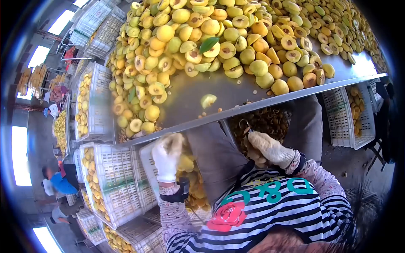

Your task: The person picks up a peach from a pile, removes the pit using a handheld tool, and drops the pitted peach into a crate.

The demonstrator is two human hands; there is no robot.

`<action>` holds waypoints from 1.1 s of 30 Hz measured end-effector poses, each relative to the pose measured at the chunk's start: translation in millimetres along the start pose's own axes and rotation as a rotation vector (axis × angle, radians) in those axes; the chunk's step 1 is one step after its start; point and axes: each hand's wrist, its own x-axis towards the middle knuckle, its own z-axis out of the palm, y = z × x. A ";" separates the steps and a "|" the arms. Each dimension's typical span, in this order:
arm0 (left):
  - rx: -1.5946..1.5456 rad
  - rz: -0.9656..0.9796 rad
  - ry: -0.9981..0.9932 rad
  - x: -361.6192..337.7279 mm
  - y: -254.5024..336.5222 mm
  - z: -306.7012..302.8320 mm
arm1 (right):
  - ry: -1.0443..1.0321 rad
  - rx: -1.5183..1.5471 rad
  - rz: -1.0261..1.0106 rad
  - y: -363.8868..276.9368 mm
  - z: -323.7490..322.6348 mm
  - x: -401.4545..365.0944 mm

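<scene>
My right hand [269, 148], in a pale work glove, is closed round the handle of a pitting tool [244, 125] with a curved metal tip. It hangs over a container of brown pits [270, 122] between my knees. My left hand [168, 154], in a white glove, is just below the metal table's front edge, over a crate holding yellow peach halves [196, 189]. Its fingers are blurred, and I cannot see whether anything is in them. On the metal table [185, 99] lies a large heap of halved yellow peaches [194, 55]; one pale piece [208, 100] lies apart near the edge.
White crates of fruit [122, 181] stand stacked at my left, and another crate [352, 114] is under the table at right. The table's raised metal rim [270, 101] crosses in front of me. Farther left, a person in a blue top [64, 183] is beside more crates.
</scene>
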 end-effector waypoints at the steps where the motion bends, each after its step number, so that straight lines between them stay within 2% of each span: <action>1: -0.058 0.093 0.025 8.2 1.3 2.8 | 0.029 -0.005 0.048 5.9 -0.3 6.1; 2: -0.121 0.189 0.053 22.0 4.9 7.9 | -0.020 -0.073 0.020 9.5 -2.4 10.6; 3: 0.070 0.384 0.092 34.9 19.7 18.3 | -0.037 -0.137 -0.011 8.5 0.8 10.9; 4: 0.051 0.397 0.039 53.2 12.9 34.0 | -0.053 -0.203 -0.041 6.5 4.0 11.1; 5: 0.181 0.430 -0.003 72.3 5.8 51.1 | -0.059 -0.295 -0.066 4.8 4.0 10.4; 8: 0.620 0.490 -0.230 108.7 8.8 93.5 | -0.038 -0.263 -0.089 -4.4 5.3 -0.9; 9: 0.777 0.549 -0.221 118.6 3.8 105.6 | -0.004 -0.243 -0.071 -3.8 2.5 -2.7; 10: 0.479 0.292 -0.380 136.1 3.4 112.2 | 0.037 -0.217 -0.055 -1.3 -2.8 -6.2; 12: 0.085 -0.028 -0.430 134.0 25.5 107.2 | 0.050 -0.211 -0.057 5.2 -9.8 -6.1; 13: -0.400 -0.125 -0.489 139.0 9.9 102.4 | 0.036 -0.224 -0.085 8.6 -14.9 -4.7; 16: -1.217 -0.218 -0.662 94.5 22.1 81.9 | 0.033 -0.147 -0.083 12.5 -16.1 -0.6; 18: -1.456 -0.296 -0.632 68.7 23.6 81.5 | 0.018 -0.186 -0.101 5.4 -11.8 0.6; 20: -1.385 -0.388 -0.607 45.0 28.3 84.4 | -0.005 -0.317 -0.174 -8.5 1.7 -1.3; 22: -1.127 -0.259 -0.592 28.8 18.2 94.3 | 0.046 -0.418 -0.167 -20.0 20.0 0.2; 23: -0.743 -0.246 -0.419 13.9 42.5 96.8 | 0.042 -0.463 -0.155 -22.0 24.3 4.6; 25: -0.719 -0.187 -0.366 0.5 48.2 111.7 | 0.083 -0.641 -0.187 -27.3 33.9 10.3; 28: -0.687 -0.108 -0.292 -4.3 46.4 118.3 | 0.118 -0.711 -0.100 -21.4 32.3 20.8; 30: -0.669 -0.083 -0.246 -6.0 50.9 122.2 | 0.097 -0.716 -0.151 -14.6 28.5 25.1; 33: -0.772 -0.131 -0.283 -6.6 48.0 123.4 | 0.057 -0.739 -0.154 -10.2 26.1 28.6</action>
